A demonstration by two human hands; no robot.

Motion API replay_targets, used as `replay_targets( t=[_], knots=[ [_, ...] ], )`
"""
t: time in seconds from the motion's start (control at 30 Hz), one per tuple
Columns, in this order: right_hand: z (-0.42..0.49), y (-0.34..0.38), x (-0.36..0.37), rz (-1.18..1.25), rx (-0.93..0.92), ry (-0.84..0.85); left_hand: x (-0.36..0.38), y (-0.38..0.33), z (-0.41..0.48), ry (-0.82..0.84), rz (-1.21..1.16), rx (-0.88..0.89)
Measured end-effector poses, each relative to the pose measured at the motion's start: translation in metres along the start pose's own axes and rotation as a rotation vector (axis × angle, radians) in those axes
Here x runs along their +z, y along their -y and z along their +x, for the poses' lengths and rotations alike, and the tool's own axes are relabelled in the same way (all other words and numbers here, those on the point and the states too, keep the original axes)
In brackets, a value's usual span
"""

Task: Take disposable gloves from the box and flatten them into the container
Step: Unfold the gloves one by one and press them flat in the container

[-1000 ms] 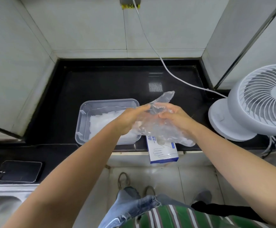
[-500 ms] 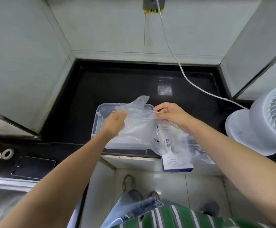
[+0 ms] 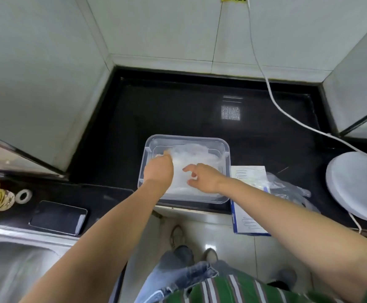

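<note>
Gloves (image 3: 196,157): confirm position and step, please.

Confirmed. We have them as a whitish pile inside the clear container (image 3: 187,138), which sits at the front edge of the worktop (image 3: 178,106). We judge the step to be flattening, since both hands are in the container, over the pile.

Grip states?

Left hand (image 3: 159,169): fingers bent down onto the pile's far left corner. We cannot tell whether they pinch the film or only press it. Right hand (image 3: 204,178): fingers slack and spread over the pile's near right part, grasping nothing.

Next move?

We would smooth the top glove outward until it lies level, then go to the box (image 3: 248,173), which is just beside the container's right wall and overhangs the front edge. Thin film lifts easily, so we release slowly. Loose clear film (image 3: 287,189) lies at the box's right.
</note>
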State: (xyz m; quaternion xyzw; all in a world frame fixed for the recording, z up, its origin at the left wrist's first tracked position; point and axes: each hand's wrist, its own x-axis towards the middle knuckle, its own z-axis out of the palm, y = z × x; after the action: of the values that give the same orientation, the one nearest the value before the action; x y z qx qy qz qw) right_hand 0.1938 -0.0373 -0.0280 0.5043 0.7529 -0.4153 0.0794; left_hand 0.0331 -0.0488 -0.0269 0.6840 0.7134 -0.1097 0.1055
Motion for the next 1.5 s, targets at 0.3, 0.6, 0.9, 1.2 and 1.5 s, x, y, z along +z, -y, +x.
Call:
replay_targets(
  t=[0.3, 0.6, 0.9, 1.2, 1.5],
  knots=[
    [0.025, -0.003, 0.015, -0.159, 0.091, 0.229, 0.002, -0.018, 0.010, -0.143, 0.136, 0.254],
    [0.033, -0.011, 0.004, 0.310, 0.075, -0.087, 0.032, 0.004, 0.029, 0.437, -0.334, 0.022],
    [0.040, -0.009, 0.004, 0.102, 0.236, -0.237, 0.039, 0.003, 0.035, 0.544, -0.238, 0.036],
    [0.033, -0.012, 0.003, -0.204, 0.164, 0.330, 0.044, 0.000, 0.037, 0.547, -0.256, 0.004],
    [0.039, -0.009, 0.000, -0.096, 0.160, 0.080, 0.054, -0.001, 0.036, 0.515, -0.169, 0.028]
  ],
)
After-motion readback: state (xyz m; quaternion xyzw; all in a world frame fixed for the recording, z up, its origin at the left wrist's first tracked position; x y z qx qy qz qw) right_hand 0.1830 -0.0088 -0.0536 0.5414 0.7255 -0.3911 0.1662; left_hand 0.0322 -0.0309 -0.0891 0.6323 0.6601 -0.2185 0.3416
